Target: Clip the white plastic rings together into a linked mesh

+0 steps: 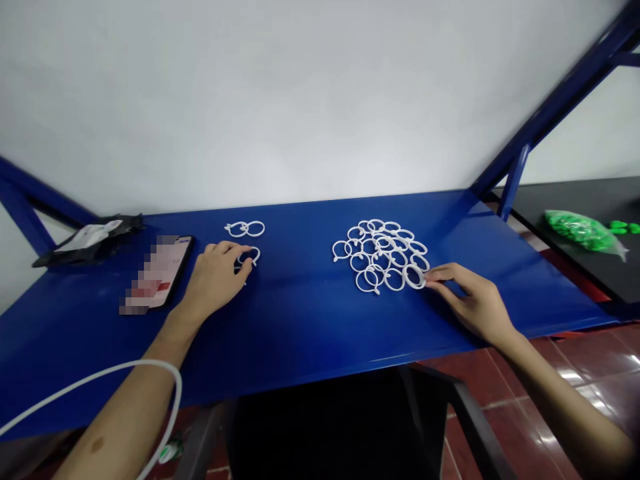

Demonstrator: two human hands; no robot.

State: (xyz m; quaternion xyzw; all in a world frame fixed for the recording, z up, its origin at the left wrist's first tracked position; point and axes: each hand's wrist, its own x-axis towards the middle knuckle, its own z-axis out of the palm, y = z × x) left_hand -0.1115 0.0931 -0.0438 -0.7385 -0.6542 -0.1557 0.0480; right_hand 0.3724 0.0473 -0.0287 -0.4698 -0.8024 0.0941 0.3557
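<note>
Thin white rings, each with a small knob like a curtain ring, lie on a blue table. A loose overlapping cluster of white rings (379, 261) is right of centre. At its near right edge, my right hand (473, 300) pinches a white ring (415, 287) between thumb and fingertips. My left hand (216, 277) is closed with bent fingers around another white ring (259, 255), partly hidden under the fingertips. Just beyond that hand, two touching white rings (255, 229) lie flat.
A phone (163, 270) lies left of my left hand, with a black plastic package (93, 237) behind it. A white cable (100, 372) loops over my left forearm. Blue metal struts flank the blue table (300, 333). A bag of green pieces (583, 230) rests on a dark table at right.
</note>
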